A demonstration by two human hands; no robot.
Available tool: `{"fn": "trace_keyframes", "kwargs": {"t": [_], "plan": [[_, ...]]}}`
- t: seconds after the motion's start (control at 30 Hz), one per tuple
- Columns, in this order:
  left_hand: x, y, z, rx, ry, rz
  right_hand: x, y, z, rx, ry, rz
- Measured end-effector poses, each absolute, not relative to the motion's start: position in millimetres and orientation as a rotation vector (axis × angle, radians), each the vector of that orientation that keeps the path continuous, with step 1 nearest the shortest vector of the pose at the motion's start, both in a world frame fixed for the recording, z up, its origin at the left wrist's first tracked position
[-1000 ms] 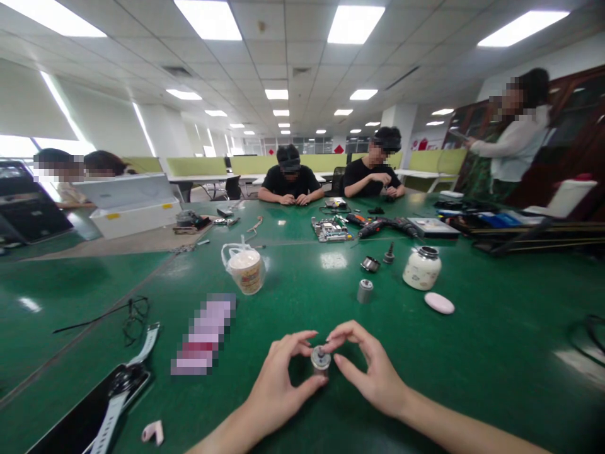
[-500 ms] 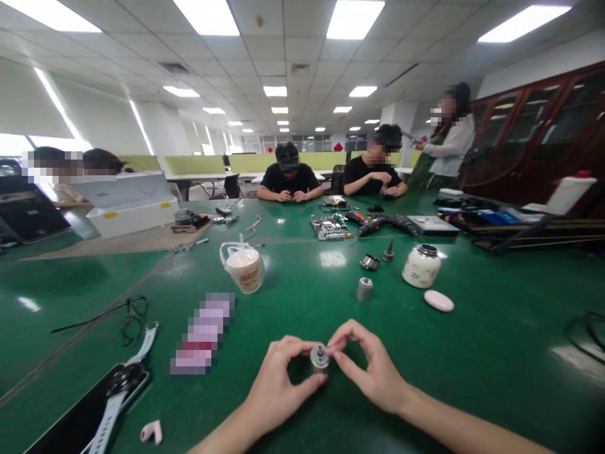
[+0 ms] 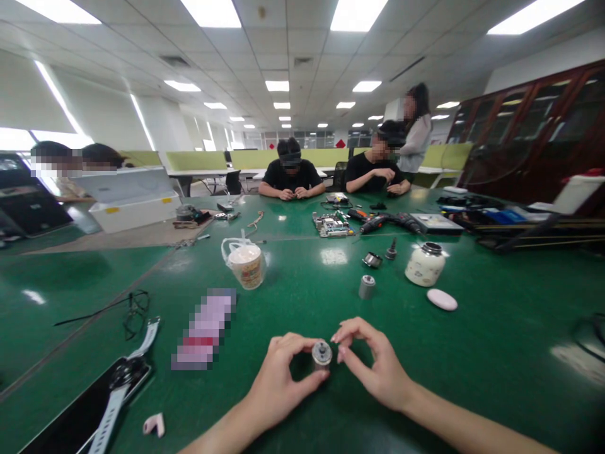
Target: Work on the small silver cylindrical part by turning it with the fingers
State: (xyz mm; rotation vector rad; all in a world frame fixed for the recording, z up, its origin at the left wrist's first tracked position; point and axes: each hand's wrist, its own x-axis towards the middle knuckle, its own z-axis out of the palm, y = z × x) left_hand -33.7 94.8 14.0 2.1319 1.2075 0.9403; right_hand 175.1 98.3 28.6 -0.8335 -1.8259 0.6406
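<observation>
My left hand (image 3: 283,373) grips a small metal electric motor (image 3: 322,357) between thumb and fingers, its round end with a short shaft facing up. Just to the right of the motor, my right hand (image 3: 373,358) hovers with curled fingers and a small gap between thumb and forefinger; nothing shows in them. Farther out on the green table stands a second small metal cylinder (image 3: 367,287). Behind it lie an open metal motor casing (image 3: 372,260) and a dark motor rotor (image 3: 391,250).
A cream jar (image 3: 425,265) and a pinkish oval lid (image 3: 442,299) stand to the right. Leftward are a paper cup (image 3: 246,265) in plastic, glasses (image 3: 137,310), a watch (image 3: 121,373) on a phone, and an earbud (image 3: 154,425). Circuit board (image 3: 333,224), power drills (image 3: 378,222) and co-workers are beyond.
My right hand has come off the motor and moved slightly right, fingers parting a little. My left hand still holds the motor. A standing person in the background has moved left.
</observation>
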Motion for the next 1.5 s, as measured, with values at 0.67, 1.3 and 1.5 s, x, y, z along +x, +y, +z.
{"fn": "trace_keyframes", "kwargs": {"t": [0.67,1.3,1.5], "plan": [[-33.6,94.3,16.7,2.100,1.228,0.908,202.4,161.3,18.6,-1.107,-1.769,0.652],[-35.0,95.3,10.4,2.121,1.233,0.937,173.0,114.5,50.0,-0.932,-1.917,0.834],[-34.4,95.1,8.5,2.131,1.227,0.963,166.0,107.7,47.8,-0.922,-1.976,0.756]]}}
